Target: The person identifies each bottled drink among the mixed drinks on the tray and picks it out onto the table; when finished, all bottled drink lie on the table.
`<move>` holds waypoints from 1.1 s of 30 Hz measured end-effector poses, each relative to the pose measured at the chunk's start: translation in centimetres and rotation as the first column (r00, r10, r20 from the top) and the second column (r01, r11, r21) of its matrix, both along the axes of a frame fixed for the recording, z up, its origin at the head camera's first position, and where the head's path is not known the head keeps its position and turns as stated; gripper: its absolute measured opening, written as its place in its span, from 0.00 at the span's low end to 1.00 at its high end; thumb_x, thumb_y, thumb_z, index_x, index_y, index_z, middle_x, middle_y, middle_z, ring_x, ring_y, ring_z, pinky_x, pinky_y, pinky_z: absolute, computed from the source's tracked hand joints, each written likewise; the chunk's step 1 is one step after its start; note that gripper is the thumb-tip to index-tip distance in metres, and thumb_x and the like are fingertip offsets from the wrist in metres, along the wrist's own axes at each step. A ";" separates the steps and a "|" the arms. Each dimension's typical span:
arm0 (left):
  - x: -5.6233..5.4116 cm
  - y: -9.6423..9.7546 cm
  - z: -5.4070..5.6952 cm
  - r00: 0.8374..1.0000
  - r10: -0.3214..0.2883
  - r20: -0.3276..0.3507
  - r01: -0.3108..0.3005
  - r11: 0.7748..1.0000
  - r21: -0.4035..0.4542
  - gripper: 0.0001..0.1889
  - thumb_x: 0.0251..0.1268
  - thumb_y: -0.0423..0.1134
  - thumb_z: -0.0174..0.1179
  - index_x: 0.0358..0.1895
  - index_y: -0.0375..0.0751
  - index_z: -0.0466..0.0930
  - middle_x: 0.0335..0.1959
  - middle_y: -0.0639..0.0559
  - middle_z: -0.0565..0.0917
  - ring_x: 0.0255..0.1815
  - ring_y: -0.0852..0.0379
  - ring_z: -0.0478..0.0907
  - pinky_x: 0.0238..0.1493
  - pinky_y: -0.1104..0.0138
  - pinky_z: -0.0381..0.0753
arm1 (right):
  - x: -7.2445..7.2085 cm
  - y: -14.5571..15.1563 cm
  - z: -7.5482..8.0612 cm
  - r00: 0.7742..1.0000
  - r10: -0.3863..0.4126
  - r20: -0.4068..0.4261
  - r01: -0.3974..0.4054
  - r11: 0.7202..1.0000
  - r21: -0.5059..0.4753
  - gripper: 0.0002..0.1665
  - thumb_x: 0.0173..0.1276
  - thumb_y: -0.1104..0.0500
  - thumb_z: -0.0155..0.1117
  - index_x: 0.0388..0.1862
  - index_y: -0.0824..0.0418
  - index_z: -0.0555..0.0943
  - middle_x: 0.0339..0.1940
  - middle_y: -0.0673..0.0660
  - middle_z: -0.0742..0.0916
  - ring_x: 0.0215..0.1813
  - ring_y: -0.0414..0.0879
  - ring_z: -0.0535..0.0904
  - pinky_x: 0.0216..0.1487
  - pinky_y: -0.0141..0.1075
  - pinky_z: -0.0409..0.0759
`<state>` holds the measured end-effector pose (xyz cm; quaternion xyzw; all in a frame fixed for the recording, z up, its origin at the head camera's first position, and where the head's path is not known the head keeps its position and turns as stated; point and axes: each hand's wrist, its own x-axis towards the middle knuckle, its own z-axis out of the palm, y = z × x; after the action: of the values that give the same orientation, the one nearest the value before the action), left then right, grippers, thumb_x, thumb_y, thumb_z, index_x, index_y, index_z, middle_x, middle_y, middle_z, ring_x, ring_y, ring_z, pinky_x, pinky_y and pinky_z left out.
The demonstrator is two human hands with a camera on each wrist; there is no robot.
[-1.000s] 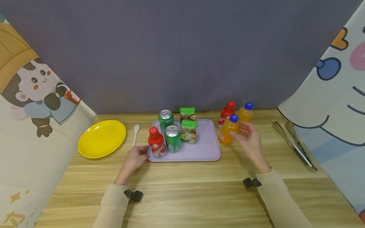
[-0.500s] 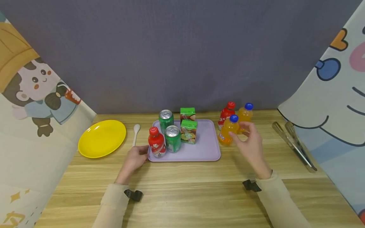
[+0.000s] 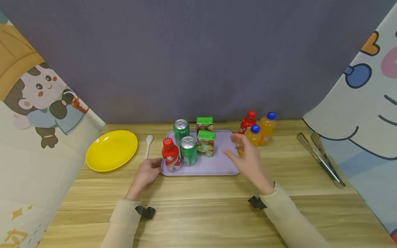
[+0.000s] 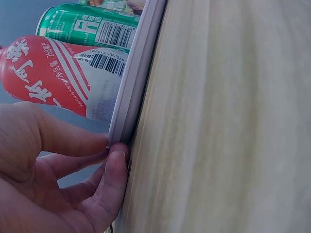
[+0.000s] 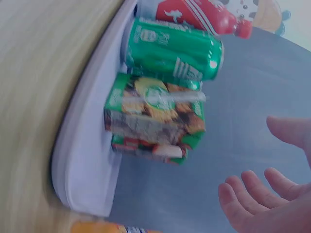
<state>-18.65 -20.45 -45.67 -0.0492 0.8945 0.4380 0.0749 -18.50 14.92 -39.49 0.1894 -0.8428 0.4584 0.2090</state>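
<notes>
My left hand pinches the lilac tray at its front left corner; in the left wrist view the thumb lies over the rim and fingers are beneath. Beside it on the tray stands a red bottle. Two green drink cans and two green-topped juice boxes share the tray. Over the tray's right end hovers my right hand, fingers spread, holding nothing. Just behind it, an orange soda bottle with a blue cap is partly hidden. The right wrist view shows the boxes beyond the fingers.
Another orange soda bottle and a red bottle stand right of the tray. Metal tongs lie at the far right. To the left are a yellow plate and a white spoon. A grey backdrop rises behind.
The right hand has come away from the front orange soda bottle and moved left over the tray's right end. That bottle stays where it stood. The left hand still grips the tray corner.
</notes>
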 end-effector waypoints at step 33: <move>0.1 0.2 0.3 1.000 0.006 0.003 -0.006 1.000 0.005 0.23 0.60 0.28 0.57 0.60 0.30 0.74 0.51 0.36 0.79 0.39 0.48 0.74 0.32 0.64 0.76 | -0.5 -6.4 -2.1 0.976 0.198 0.091 -0.187 0.976 -0.113 0.30 0.56 0.63 0.73 0.56 0.69 0.73 0.53 0.65 0.80 0.49 0.60 0.78 0.46 0.51 0.78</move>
<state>-18.53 -20.26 -45.34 -0.0523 0.8931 0.4403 0.0752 -18.98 8.51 -41.56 0.2355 -0.8050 0.5289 0.1297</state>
